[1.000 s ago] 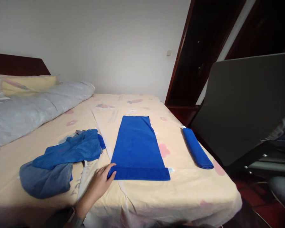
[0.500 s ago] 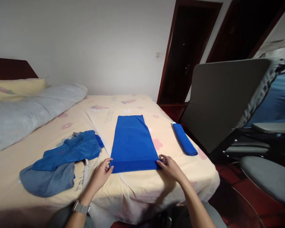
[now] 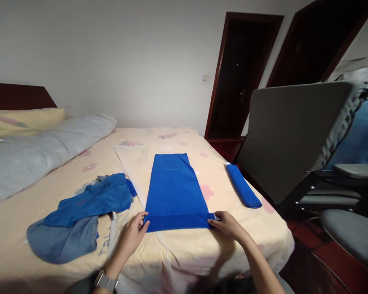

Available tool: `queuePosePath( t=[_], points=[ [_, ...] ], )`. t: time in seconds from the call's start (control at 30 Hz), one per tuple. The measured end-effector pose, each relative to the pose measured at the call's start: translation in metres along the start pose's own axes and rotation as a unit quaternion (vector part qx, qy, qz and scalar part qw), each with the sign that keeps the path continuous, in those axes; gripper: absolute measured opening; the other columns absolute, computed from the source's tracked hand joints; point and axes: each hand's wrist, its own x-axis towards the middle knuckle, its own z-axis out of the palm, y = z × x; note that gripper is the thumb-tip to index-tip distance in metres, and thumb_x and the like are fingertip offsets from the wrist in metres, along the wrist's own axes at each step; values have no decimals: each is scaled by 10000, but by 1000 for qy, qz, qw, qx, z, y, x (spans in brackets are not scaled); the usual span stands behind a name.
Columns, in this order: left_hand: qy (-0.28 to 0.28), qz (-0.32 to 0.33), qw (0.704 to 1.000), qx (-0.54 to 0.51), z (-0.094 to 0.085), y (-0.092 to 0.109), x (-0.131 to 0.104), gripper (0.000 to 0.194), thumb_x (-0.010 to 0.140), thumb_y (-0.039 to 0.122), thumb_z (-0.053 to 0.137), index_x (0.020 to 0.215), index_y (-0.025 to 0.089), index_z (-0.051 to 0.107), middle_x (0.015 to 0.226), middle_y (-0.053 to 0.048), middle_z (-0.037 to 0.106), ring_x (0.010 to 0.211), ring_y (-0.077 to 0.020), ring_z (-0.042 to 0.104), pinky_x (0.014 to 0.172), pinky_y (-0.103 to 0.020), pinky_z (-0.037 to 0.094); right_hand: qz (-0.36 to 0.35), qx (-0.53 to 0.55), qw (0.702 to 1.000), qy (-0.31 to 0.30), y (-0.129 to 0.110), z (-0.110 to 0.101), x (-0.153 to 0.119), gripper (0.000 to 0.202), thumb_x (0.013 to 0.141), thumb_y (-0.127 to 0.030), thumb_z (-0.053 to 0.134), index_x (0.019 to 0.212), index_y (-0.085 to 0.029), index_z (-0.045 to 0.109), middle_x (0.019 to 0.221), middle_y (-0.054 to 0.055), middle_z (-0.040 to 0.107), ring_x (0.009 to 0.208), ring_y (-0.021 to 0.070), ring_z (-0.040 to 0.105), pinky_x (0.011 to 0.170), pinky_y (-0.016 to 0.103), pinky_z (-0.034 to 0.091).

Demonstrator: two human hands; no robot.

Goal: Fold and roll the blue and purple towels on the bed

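A blue towel (image 3: 174, 183) lies flat on the bed (image 3: 196, 251), right in front of the person; its long way runs from the hands toward the wall (image 3: 125, 61), and it leans only a little; the near end has a folded strip (image 3: 178, 222) that goes across from side to side.

The left hand (image 3: 135, 232) pinches the left end of the strip between thumb and fingers; the right hand (image 3: 228, 224) pinches the right end in the same way, and its fingers hide that corner; so both hands are about as near to the towel as each other, and nearly all of the towel lies past them, on the far side.

To the right, near the bed's edge, lies a blue roll (image 3: 243, 186) of cloth, long and thin, with a small white tag at its far end; the right hand is nearer to it, but well apart from it.

To the left is a messy heap; a bright blue cloth (image 3: 101, 196) lies over a gray-blue cloth (image 3: 61, 243), and the left hand is the nearer one; I see no box or basket.
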Motion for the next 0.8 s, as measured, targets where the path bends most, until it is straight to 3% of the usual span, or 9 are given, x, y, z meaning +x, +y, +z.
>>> queuePosePath(
  t=[0.13, 0.27, 0.43, 0.57, 0.67, 0.73, 0.8],
  points=[
    [-4, 2, 1000, -5, 2, -4, 1, 323, 890, 449, 462, 1124, 261, 582, 627, 39, 547, 591, -193, 603, 559, -268, 428, -26, 30, 999, -2, 5, 1, 5, 349, 814, -478, 571, 678, -158, 606, 589, -9, 575, 597, 151, 521, 543, 249, 338],
    [-10, -11, 1000, -12, -4, 8, 1, 274, 863, 416, 474, 1030, 234, 592, 585, 69, 454, 546, -166, 539, 551, -249, 388, -38, 21, 999, -8, 6, -6, 4, 391, 836, -497, 541, 659, -155, 610, 587, 0, 594, 600, 161, 529, 553, 257, 342],
    [-68, -13, 997, -31, -15, 23, -8, 189, 849, 345, 493, 960, 231, 596, 544, 96, 382, 509, -137, 466, 538, -227, 340, -18, 33, 999, -11, 7, -13, -6, 357, 827, -460, 586, 916, -137, 710, 799, 70, 732, 763, 238, 658, 642, 281, 439],
    [-82, -1, 996, 23, -16, 23, -13, 166, 848, 317, 511, 943, 239, 623, 549, 80, 446, 514, -144, 504, 551, -242, 354, 27, -47, 998, 12, 8, -6, -11, 308, 817, -384, 634, 1035, -175, 694, 901, 101, 750, 849, 265, 692, 695, 299, 463],
    [-83, 34, 993, 80, -19, 22, -13, 129, 854, 302, 534, 907, 252, 641, 611, 50, 545, 618, -169, 586, 647, -273, 406, 47, -122, 991, 37, 5, -2, -14, 270, 825, -394, 645, 1042, -235, 666, 907, 77, 735, 845, 262, 683, 691, 306, 463],
    [-70, 74, 988, 116, -23, 24, -13, 107, 862, 298, 554, 878, 256, 651, 737, 15, 628, 767, -195, 626, 748, -309, 425, 15, -164, 983, 78, -1, -5, -19, 267, 807, -366, 670, 1044, -245, 652, 958, 81, 701, 887, 272, 659, 730, 328, 476],
    [-57, 116, 983, 131, -29, 28, -14, 126, 886, 297, 548, 873, 254, 666, 868, -14, 658, 888, -209, 622, 825, -337, 428, -67, -189, 974, 109, -8, -10, -25, 266, 807, -313, 666, 1062, -241, 650, 1048, 100, 649, 970, 284, 620, 821, 368, 480]
  ],
)
